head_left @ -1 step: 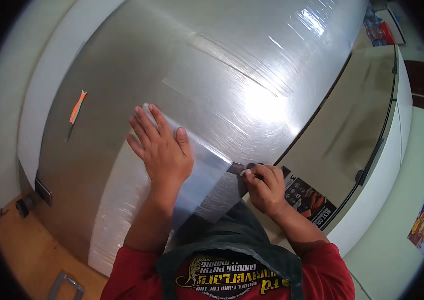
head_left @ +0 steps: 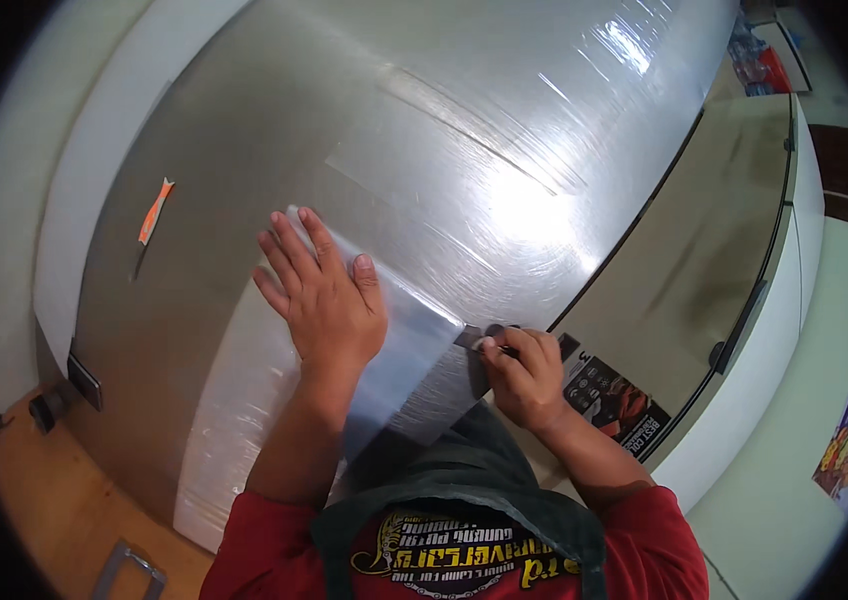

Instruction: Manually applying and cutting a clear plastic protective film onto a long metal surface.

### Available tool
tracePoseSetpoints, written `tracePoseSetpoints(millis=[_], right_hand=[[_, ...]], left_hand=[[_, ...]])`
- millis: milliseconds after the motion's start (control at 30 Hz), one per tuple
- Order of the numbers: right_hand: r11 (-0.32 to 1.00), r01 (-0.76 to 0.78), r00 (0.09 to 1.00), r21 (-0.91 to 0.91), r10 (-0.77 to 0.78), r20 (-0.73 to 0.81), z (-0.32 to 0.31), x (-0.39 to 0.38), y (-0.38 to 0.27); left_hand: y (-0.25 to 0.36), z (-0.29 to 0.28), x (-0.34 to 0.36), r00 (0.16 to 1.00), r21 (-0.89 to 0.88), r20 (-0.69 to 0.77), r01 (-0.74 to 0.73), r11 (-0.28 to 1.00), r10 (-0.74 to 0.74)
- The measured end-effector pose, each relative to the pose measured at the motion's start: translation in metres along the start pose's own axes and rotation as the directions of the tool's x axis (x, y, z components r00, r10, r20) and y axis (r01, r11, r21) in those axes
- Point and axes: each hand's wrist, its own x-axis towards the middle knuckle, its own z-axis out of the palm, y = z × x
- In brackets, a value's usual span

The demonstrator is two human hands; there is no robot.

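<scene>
My left hand (head_left: 329, 290) lies flat, fingers spread, on a folded clear plastic sheet (head_left: 409, 365). The sheet's straight upper edge slants from those fingertips down toward my right hand (head_left: 524, 375). At the sheet's right corner, my right hand is closed in a pinch on a small dark object with a rounded part (head_left: 494, 331); its kind is unclear. Under both hands is a shiny metal tabletop (head_left: 244, 130), partly covered with wrinkled clear film. More clear film (head_left: 234, 400) extends beneath my left forearm.
An orange-and-white cutter (head_left: 155, 212) lies at the left of the tabletop. A dark phone-like device (head_left: 86, 382) stands at its left edge. On the right are a glossy beige-topped unit (head_left: 714, 240) and a black printed card (head_left: 612, 395). A metal handle (head_left: 134, 570) shows at lower left.
My right hand has shifted very slightly left with the dark object. My left hand and the plastic sheet look the same.
</scene>
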Motion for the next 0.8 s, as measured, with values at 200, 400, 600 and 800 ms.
tracePoseSetpoints(millis=[200, 400, 600, 800], right_hand=[[1.000, 0.017, 0.999, 0.001, -0.017, 0.043, -0.007, 0.002, 0.012], [0.999, -0.003, 0.999, 0.039, 0.001, 0.040, 0.002, 0.023, 0.001], [1.000, -0.006, 1.000, 0.014, 0.006, 0.029, -0.005, 0.013, 0.015], [0.999, -0.009, 0.999, 0.046, 0.007, 0.034, 0.005, 0.030, 0.005]], left_hand=[[-0.002, -0.002, 0.001, 0.999, -0.023, 0.030, 0.032, 0.999, -0.032], [-0.001, -0.001, 0.002, 0.999, -0.029, 0.039, 0.034, 0.999, -0.033], [-0.003, -0.003, 0.001, 0.997, -0.026, 0.060, 0.041, 0.999, -0.040], [-0.006, -0.002, 0.000, 0.998, -0.034, 0.057, 0.043, 0.998, -0.041]])
